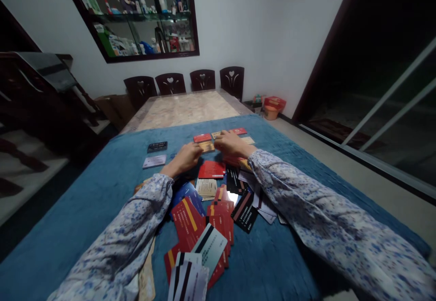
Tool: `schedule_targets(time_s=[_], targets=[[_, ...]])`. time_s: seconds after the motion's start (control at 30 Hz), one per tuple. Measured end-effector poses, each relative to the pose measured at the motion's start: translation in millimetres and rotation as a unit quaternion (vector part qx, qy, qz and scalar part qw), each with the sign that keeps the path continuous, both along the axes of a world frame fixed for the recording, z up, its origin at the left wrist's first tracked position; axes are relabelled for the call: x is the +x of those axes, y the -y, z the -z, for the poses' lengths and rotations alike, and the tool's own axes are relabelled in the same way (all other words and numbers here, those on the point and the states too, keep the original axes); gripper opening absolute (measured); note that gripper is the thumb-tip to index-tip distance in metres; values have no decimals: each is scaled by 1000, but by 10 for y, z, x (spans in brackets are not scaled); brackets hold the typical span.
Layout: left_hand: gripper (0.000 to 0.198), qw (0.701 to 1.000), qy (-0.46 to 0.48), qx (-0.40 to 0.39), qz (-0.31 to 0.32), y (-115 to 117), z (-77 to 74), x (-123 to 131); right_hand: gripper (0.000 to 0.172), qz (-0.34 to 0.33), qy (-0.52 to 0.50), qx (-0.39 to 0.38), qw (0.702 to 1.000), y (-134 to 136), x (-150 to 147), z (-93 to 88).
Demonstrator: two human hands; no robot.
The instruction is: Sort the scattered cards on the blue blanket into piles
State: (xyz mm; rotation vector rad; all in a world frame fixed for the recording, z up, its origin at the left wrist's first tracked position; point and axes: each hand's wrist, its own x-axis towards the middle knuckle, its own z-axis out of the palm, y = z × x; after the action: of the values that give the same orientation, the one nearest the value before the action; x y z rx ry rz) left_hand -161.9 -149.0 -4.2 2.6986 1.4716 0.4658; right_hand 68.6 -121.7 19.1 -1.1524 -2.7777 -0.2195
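Note:
A gold card [207, 147] lies between my two hands at the far side of the card spread. My left hand [186, 156], fingers curled, meets its left edge. From the other side my right hand [231, 144] is closed at its right edge, palm down. Just beyond is a red card [202, 137], with another red card [239, 131] past my right hand and a pale yellow card [249, 140] beside it. Nearer to me, a bright red card [211, 169] sits above a stack of cream cards [206, 188]. Some cards are hidden under my hands and sleeves.
Many loose cards spread towards me: red cards [187, 221], black cards [244, 212] and white striped cards [190, 280]. At the left lie a black card [157, 146] and a white card [154, 161]. A blue cloth [112, 192] covers the table; several chairs [170, 83] stand behind.

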Motion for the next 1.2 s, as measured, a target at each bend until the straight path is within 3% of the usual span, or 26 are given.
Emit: schedule_targets(time_s=[0.37, 0.57, 0.77, 0.93, 1.2], targets=[[25, 999, -32, 6, 39, 347, 122, 0, 27, -9, -48, -22, 999, 352, 150, 294], [23, 995, -45, -23, 87, 446, 60, 0, 35, -34, -76, -11, 997, 425, 250, 473], [20, 990, -67, -64, 102, 530, -46, 15, 45, -54, -82, -18, 995, 541, 268, 495], [17, 989, -85, -72, 101, 525, -37, 6, 51, -76, -85, -17, 993, 601, 282, 512], [17, 989, -78, -77, 103, 500, -9, -15, 44, -86, -79, -20, 993, 652, 277, 499]])
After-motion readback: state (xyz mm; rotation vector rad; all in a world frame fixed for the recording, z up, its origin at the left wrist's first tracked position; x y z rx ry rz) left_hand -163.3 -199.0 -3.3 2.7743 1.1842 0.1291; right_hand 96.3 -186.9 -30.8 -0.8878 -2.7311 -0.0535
